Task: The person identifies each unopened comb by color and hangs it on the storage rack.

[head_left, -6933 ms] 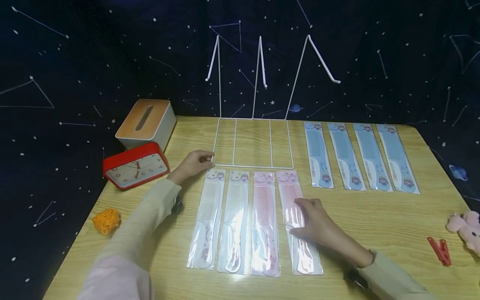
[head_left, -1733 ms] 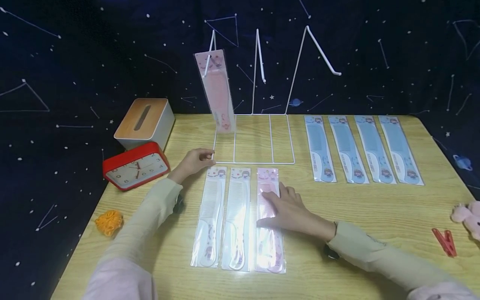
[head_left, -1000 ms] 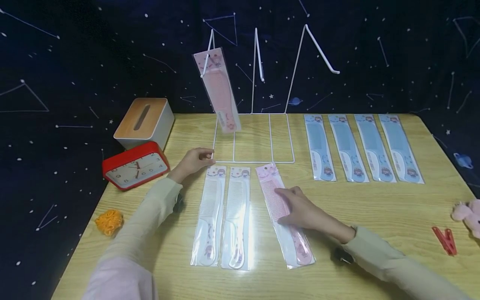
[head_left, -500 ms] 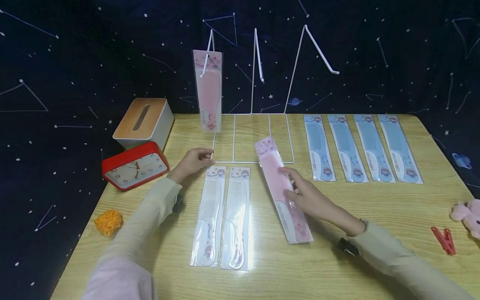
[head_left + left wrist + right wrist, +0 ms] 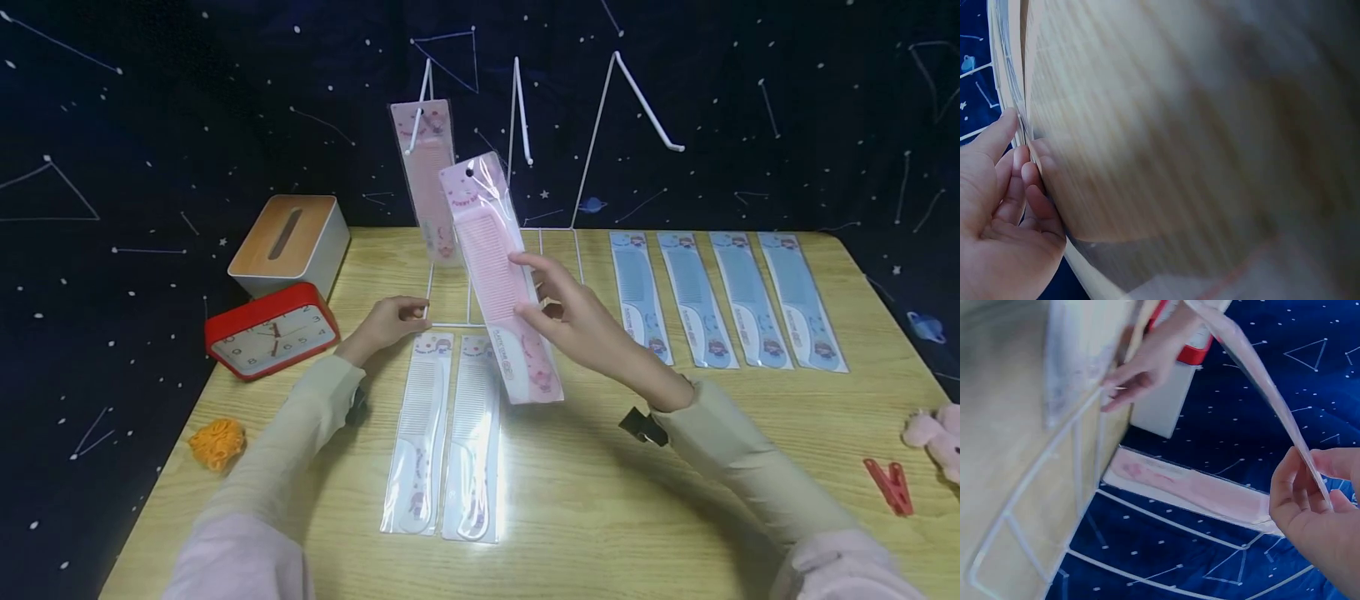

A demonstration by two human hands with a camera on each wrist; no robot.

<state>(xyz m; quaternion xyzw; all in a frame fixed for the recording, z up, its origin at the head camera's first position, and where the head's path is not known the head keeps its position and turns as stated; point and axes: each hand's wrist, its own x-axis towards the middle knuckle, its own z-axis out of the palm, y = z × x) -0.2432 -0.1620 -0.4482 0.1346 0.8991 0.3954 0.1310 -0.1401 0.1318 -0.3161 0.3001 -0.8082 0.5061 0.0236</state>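
One pink packaged comb (image 5: 426,179) already hangs on the leftmost hook of the white wire rack (image 5: 517,150); the middle and right hooks are bare; two white combs (image 5: 442,433) lie flat on the desk (image 5: 675,467) just before the rack's base, and four blue combs (image 5: 720,300) lie in a row well to the right; so, by my reading, most of the hanging is left. The left hand (image 5: 386,325) rests at the near left corner of the rack's base, fingers curled against the wire, seemingly steadying it. The right hand (image 5: 581,312) is raised above the desk, arm reaching forward, thumb and fingers pinching a second pink comb (image 5: 498,275) mid-length, tilted, its punched top near the rack's hooks.
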